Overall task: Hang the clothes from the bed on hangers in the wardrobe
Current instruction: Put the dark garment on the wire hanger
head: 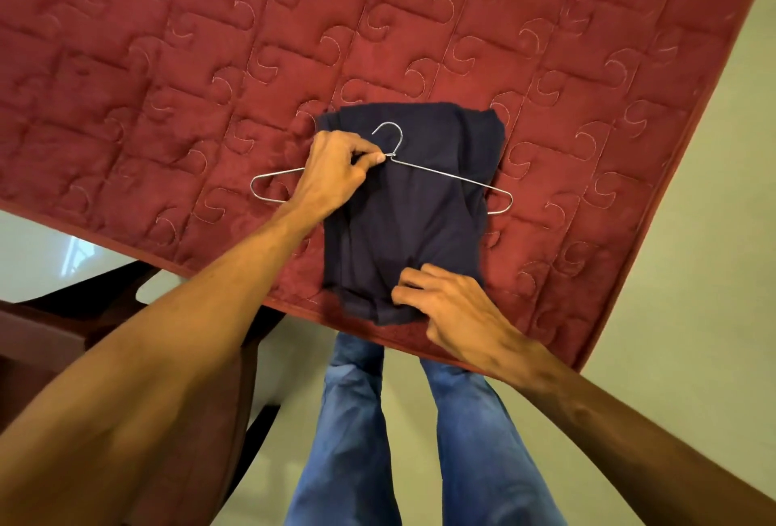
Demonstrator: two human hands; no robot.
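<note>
1. Clothes for hanging: a single folded dark-blue garment [411, 215] lies flat on the red quilted bed [168, 63], close to the near edge of the mattress and just ahead of the person standing there.
2. A wire hanger [445, 175] rests across the upper half of the garment, its hook pointing away from the person. One shoulder end sticks out past the fabric on the left, the other past it on the right.
3. The left hand [340, 173] reaches in from the lower left, and its fingers [369, 156] are closed in a tight pinch on the neck of the hanger, just below the hook.
4. The right hand [445, 303] comes in from the lower right and sits at the near edge of the garment. Its fingers [413, 275] are bent and gather the fabric, which wrinkles around their tips.
5. Both forearms are bare and stretched out over the edge of the bed.
6. Blue jeans [348, 420] cover the person's legs, seen from above between the two arms.
7. A pale floor [693, 231] shows to the right of the bed and beneath the legs.
8. Dark wooden furniture [63, 336] stands at the lower left, beside the corner of the mattress; what kind it is cannot be told.
</note>
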